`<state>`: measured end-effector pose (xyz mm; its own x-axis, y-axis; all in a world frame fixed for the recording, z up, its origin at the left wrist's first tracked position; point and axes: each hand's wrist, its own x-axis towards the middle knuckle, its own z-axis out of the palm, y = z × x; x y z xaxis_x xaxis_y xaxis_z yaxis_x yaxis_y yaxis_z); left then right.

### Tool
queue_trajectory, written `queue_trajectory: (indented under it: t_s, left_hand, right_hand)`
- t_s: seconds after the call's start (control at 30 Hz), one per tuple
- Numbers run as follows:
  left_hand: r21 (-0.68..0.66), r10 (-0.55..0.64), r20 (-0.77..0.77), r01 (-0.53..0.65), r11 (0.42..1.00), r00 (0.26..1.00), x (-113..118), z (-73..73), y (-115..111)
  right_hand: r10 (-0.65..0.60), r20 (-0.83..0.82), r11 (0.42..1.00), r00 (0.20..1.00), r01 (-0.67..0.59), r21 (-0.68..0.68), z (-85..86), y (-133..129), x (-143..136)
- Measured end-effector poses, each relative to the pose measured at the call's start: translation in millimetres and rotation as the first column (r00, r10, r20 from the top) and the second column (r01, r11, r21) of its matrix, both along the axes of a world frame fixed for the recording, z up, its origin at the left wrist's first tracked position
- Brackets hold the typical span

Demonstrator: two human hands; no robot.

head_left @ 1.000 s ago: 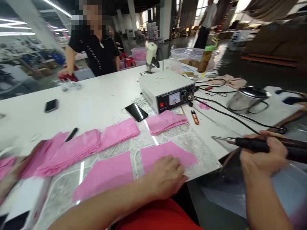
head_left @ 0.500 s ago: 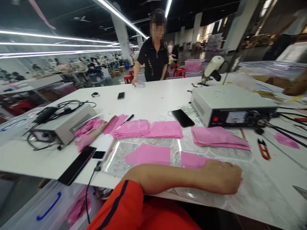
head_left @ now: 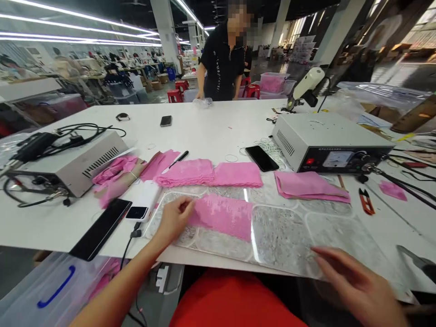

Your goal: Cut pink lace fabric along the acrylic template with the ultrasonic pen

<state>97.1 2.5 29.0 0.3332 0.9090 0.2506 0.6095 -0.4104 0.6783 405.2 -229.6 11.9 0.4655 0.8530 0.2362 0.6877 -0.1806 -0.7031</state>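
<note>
My left hand [head_left: 175,218] pinches the left end of a pink fabric piece [head_left: 223,215]. Flat over most of its length, the piece lies on a clear-covered grey marbled mat [head_left: 282,231] and looks mottled on top. At the lower right, my right hand [head_left: 361,284] hovers over the mat's near edge, thumb and fingers apart, holding nothing. Behind the mat sit a pink fabric stack [head_left: 187,172] and a second pink pile [head_left: 238,174] touching it. Folded pink fabric [head_left: 309,186] rests at the mat's back right.
A grey box with dials [head_left: 334,136] stands back right, another grey box [head_left: 71,165] at left with cables. Orange snips [head_left: 367,202], a phone [head_left: 261,158], a pen [head_left: 180,158] and a black tablet-like slab [head_left: 102,229] lie around. A co-worker [head_left: 221,63] stands across the table.
My left hand has swung from the right side of the mat to the left and grips the fabric's end. My right hand has come into view. One pink piece shows on the mat where two did.
</note>
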Motion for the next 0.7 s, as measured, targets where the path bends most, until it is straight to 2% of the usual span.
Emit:
queue_trajectory:
  t_s: [0.07,0.1,0.2,0.3,0.47,0.7]
  left_hand:
    - [0.017,0.04,0.009,-0.04,0.999,0.999,-14,-9.5,-6]
    - [0.031,0.052,0.012,-0.052,0.998,0.999,-18,-13.2,-9]
    - [0.087,0.059,0.009,-0.06,0.994,0.998,-24,-20.9,-14]
    - [0.136,0.057,-0.014,-0.054,0.989,0.998,-25,-26.7,-17]
    - [0.152,0.073,-0.095,-0.058,0.987,0.993,-27,-35.0,-21]
    - [0.1,0.112,-0.204,-0.093,0.991,0.973,-24,-34.5,-18]
  right_hand:
    - [0.194,0.0,0.98,0.981,-0.194,-0.036,-0.1,35,-14]
    - [0.236,0.021,0.971,0.971,-0.235,-0.052,-0.2,56,-18]
    - [0.263,0.086,0.96,0.961,-0.253,-0.12,1.0,114,-25]
    - [0.271,0.127,0.946,0.954,-0.239,-0.22,1.7,149,-27]
    - [0.322,0.168,0.897,0.932,-0.244,-0.368,-7.1,165,-28]
    - [0.372,0.125,0.884,0.92,-0.311,-0.35,-15.7,167,-19]
